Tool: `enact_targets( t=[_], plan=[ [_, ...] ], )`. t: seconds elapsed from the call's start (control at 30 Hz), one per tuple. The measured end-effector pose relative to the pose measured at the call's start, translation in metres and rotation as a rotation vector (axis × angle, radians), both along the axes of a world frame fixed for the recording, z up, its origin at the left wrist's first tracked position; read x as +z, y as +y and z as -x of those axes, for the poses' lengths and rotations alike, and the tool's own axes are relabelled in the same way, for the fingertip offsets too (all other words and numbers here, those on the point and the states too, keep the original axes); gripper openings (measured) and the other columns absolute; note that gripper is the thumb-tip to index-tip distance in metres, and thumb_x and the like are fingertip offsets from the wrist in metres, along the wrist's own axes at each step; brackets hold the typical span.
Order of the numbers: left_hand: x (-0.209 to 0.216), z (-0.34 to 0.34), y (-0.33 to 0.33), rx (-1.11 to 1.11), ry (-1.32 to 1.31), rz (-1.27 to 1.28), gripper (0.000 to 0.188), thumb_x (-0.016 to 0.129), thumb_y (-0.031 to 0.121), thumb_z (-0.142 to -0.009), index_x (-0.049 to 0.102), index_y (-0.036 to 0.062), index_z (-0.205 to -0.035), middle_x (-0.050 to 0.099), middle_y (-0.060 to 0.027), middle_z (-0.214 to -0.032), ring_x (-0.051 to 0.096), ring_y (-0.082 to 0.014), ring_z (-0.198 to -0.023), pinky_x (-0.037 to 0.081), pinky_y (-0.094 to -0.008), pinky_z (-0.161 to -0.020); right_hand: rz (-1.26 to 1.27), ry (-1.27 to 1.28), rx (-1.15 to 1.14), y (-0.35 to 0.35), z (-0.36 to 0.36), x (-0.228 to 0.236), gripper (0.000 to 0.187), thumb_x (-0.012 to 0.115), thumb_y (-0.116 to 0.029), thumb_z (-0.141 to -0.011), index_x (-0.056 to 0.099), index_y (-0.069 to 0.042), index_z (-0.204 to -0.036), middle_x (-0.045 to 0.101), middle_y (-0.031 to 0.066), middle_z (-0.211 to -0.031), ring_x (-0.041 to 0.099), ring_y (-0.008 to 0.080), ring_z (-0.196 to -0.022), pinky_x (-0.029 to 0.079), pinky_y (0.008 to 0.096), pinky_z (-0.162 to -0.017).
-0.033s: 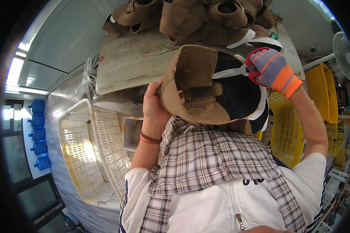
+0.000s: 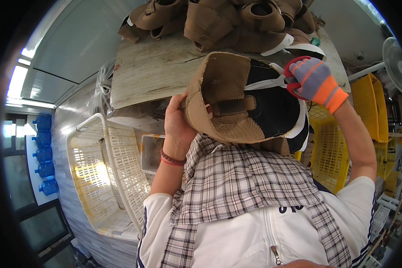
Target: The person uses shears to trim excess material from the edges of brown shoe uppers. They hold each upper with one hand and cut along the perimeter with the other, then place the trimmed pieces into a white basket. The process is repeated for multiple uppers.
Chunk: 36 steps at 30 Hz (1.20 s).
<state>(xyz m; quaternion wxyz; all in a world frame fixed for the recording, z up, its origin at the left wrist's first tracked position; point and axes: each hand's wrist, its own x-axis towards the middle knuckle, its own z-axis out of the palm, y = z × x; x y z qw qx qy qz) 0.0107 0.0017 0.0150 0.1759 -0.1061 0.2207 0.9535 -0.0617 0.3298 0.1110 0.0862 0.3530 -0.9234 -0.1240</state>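
Brown upper [image 2: 236, 119], lying crosswise, black end [image 2: 274, 109] right

The floor [image 2: 75, 205] is covered with a grey plank pattern, and along the left side dark-framed glass panes [image 2: 20, 187] are seen near a row of blue water bottles [image 2: 43, 154]. The upper left is closed by a smooth, pale panelled surface [image 2: 76, 53], which is bordered by bright strips of light [image 2: 15, 80]. A worn, pale worktop [image 2: 152, 71] is placed centrally, while a round fan [image 2: 396, 60] is seen at the right.
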Motion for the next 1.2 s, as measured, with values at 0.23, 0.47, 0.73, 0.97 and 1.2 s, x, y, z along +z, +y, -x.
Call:
enact_targets(
  t=[0.23,0.47,0.73,0.97,1.2],
  plan=[
    [0.001,-0.001,0.003,-0.038,0.078,-0.115,0.021,0.044,0.025,-0.087,0.053,0.0089,-0.076,0.053,-0.002,-0.08,0.048,-0.0222,-0.089,0.037,-0.0411,-0.089,0.187,0.186,0.008,0.009,-0.005,0.012,0.03,0.073,-0.028,-0.071,0.061,-0.008,-0.09,0.063,0.0092,-0.087,0.061,0.0268,-0.085,0.05,0.037,-0.072],
    [0.009,-0.002,0.016,0.02,0.028,-0.042,0.019,0.049,0.026,-0.085,0.054,0.0105,-0.076,0.052,0.0005,-0.078,0.046,-0.0185,-0.083,0.036,-0.0369,-0.086,-0.012,0.032,-0.037,-0.051,-0.009,0.02,0.045,0.074,-0.021,-0.061,0.059,-0.005,-0.1,0.06,0.0111,-0.094,0.056,0.0279,-0.092,0.047,0.0363,-0.082],
    [0.008,0.005,0.015,-0.006,0.022,-0.001,0.016,0.049,0.024,-0.084,0.051,0.0124,-0.073,0.05,0.0029,-0.073,0.047,-0.0166,-0.079,0.035,-0.0358,-0.085,-0.082,0.016,0.004,-0.054,0.011,0.013,0.046,0.075,-0.018,-0.062,0.059,-0.007,-0.104,0.061,0.0095,-0.093,0.06,0.0247,-0.088,0.049,0.0347,-0.073],
    [0.006,0.009,0.015,0.006,0.009,-0.011,0.017,0.047,0.024,-0.084,0.05,0.0122,-0.072,0.05,0.0018,-0.073,0.047,-0.0171,-0.079,0.035,-0.0365,-0.084,-0.066,0.079,0.017,-0.05,0.012,0.01,0.038,0.074,-0.014,-0.065,0.06,-0.007,-0.099,0.061,0.0101,-0.09,0.059,0.0276,-0.086,0.049,0.0362,-0.079],
    [0.007,0.006,0.016,-0.053,-0.05,-0.015,0.019,0.047,0.025,-0.084,0.052,0.0106,-0.073,0.053,-0.0013,-0.078,0.047,-0.0208,-0.083,0.035,-0.038,-0.087,-0.09,0.064,0.027,-0.039,0.017,0.012,0.03,0.073,-0.016,-0.066,0.062,-0.009,-0.093,0.062,0.0092,-0.088,0.06,0.0258,-0.081,0.049,0.036,-0.077]
  ],
)
